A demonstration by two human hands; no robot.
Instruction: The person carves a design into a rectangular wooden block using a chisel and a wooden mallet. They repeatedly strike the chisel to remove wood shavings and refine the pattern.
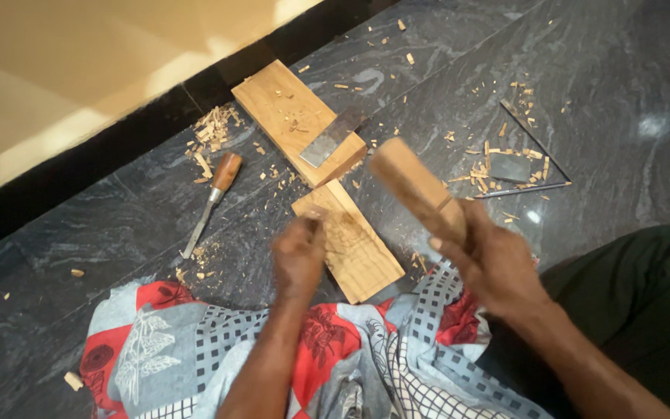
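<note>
**Mallet raised over a carved wood block**

Patterned cloth [219, 349] in red, grey and white is draping over the person's lap at the bottom of the view. Just above it, the left hand [298, 256] is closing around what looks like a small chisel, though blur is hiding the tool itself, and is pressing it against the near wooden block [354, 244]. That block is lying with its long axis running from about eleven o'clock to five o'clock, and the left hand is touching its left edge. The right hand [494, 264] is gripping a wooden mallet [412, 186], whose head is hanging toward eleven o'clock, above and just right of the block.

A larger plank [284, 112] is lying at twelve o'clock from the block, with a flat metal blade [333, 136] resting on it. A wooden-handled chisel [212, 203] is lying at ten o'clock, well apart from the hands. Wood chips [498, 159] and a metal square [540, 167] are sitting at two o'clock on the dark stone floor [622, 93]. No packages, labels or signs are showing.
</note>
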